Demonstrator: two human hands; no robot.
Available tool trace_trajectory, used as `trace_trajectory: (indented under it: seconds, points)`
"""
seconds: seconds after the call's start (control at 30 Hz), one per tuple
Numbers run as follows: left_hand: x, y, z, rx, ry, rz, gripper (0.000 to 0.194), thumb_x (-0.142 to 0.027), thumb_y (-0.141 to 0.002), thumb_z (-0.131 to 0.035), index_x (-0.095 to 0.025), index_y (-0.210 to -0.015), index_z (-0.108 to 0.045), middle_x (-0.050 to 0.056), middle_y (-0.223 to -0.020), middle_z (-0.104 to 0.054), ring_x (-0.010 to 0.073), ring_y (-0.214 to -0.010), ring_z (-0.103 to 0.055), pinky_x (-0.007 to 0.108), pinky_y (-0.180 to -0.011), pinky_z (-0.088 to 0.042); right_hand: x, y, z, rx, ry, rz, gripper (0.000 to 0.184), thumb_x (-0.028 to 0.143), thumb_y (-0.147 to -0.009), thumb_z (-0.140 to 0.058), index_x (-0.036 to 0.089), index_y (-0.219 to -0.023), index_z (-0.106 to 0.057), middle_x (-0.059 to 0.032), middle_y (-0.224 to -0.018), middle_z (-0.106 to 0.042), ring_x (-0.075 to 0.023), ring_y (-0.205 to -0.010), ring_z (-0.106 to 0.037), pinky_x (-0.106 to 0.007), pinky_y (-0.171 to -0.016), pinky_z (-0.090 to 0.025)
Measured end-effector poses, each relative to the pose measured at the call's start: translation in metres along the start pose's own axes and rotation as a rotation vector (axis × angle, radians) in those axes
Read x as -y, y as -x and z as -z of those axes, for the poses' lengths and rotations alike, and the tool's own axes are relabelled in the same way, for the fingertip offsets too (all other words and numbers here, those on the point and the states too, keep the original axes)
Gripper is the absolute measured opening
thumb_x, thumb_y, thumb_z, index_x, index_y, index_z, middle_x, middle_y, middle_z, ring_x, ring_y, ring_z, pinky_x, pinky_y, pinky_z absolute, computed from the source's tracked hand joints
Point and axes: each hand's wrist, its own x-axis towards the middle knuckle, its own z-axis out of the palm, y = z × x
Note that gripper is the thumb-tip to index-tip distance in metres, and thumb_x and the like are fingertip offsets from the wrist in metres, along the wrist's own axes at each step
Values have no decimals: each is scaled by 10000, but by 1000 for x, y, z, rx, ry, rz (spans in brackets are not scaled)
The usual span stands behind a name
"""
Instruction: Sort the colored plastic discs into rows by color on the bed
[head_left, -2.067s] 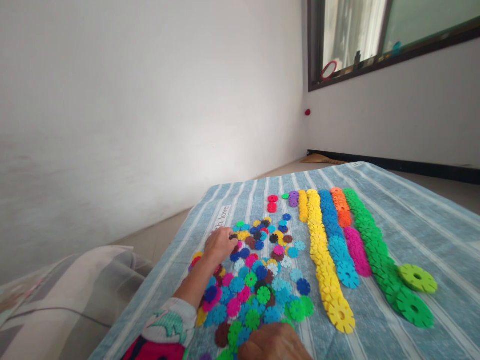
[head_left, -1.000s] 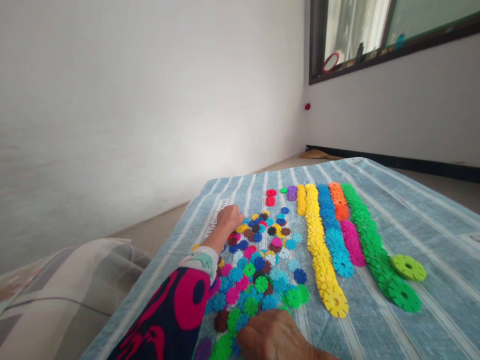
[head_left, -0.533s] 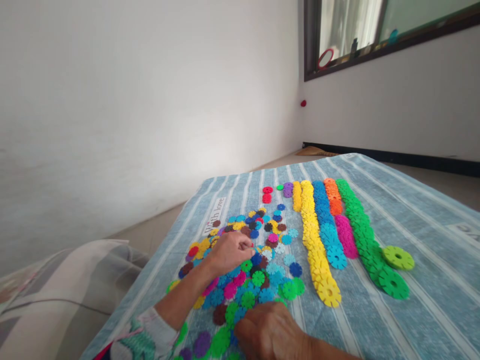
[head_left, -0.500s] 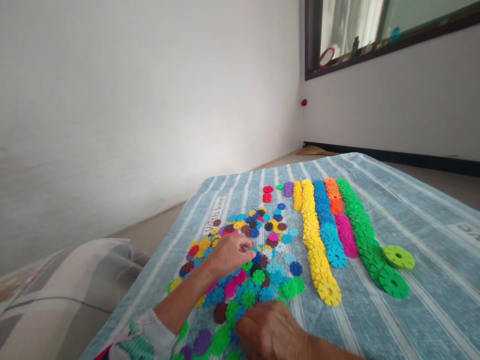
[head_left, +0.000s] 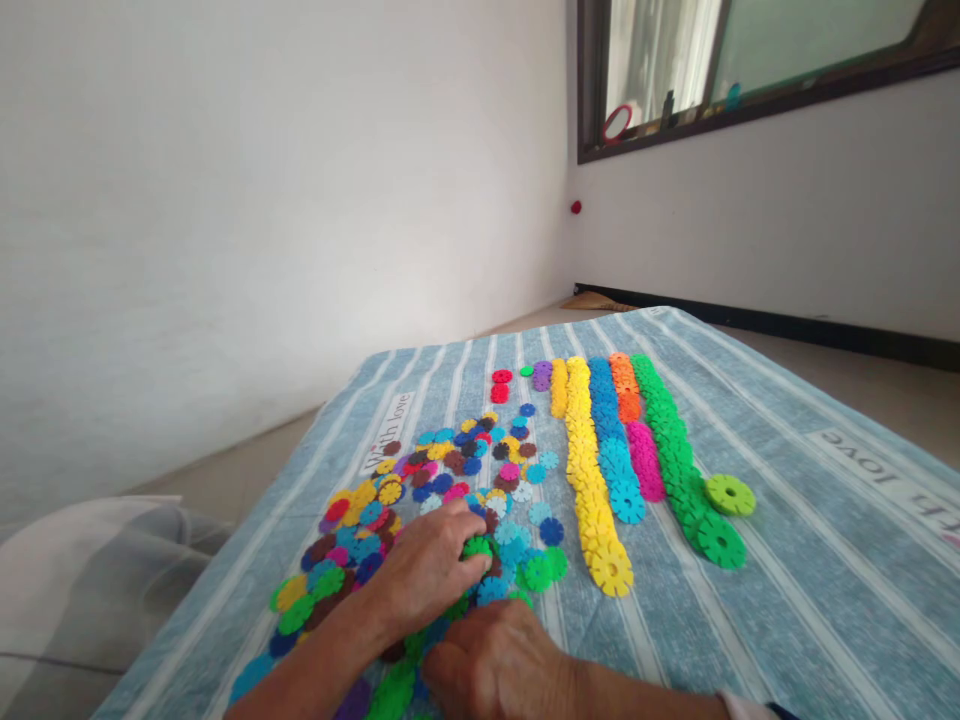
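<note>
A loose heap of small coloured plastic snowflake discs [head_left: 457, 470] lies on a blue striped cloth [head_left: 787, 560]. My left hand [head_left: 429, 572] rests on the near part of the heap, fingers curled, its tips pinching a green disc [head_left: 475, 547]. My right hand [head_left: 504, 665] lies just in front of it at the bottom edge, knuckles up and fingers curled down onto the discs; what it holds is hidden. To the right run sorted rows: yellow [head_left: 589, 470], blue [head_left: 611, 440], orange [head_left: 625, 398], magenta [head_left: 645, 460] and green [head_left: 675, 450].
Two larger green discs [head_left: 726, 510] end the green row. Red, green and purple discs [head_left: 521, 378] sit at the far end. A white wall stands left, a window [head_left: 750, 60] at the upper right, and a pale folded fabric [head_left: 82, 580] beside the cloth.
My left hand has drawn back from the far side of the heap towards me and closed on a green disc beside my right hand. The view has shifted, moving everything leftward.
</note>
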Motion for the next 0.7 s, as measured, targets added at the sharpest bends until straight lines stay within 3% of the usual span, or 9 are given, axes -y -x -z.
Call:
trace_trajectory:
  seconds: [0.3, 0.47, 0.7]
  points:
    - [-5, 4, 4, 62, -21, -5, 118, -271, -750, -551, -180, -678, -570, 11, -792, -557, 159, -754, -542, 264, -643, -341, -1, -3, 0, 18, -44, -9, 92, 268, -731, -630, 203, -735, -565, 17, -641, -619, -149, -505, -535, -273, -372, -254]
    - [-2, 3, 1, 65, -48, -13, 103, -216, -752, -508, -182, -678, -572, 16, -782, -565, 162, -756, -551, 279, -672, -359, -1, -2, 2, 29, -56, -1, 109, 274, -710, -641, 204, -739, -563, 10, -648, -623, -149, -487, -512, -280, -374, -247]
    - [1, 6, -3, 21, 45, -31, 66, -180, -730, -524, -190, -730, -589, 4, -776, -592, 162, -756, -547, 271, -676, -373, 1, 3, 1, -65, -29, 5, 195, 369, -702, -640, 208, -724, -531, 18, -613, -602, -151, -470, -526, -292, -380, -268]
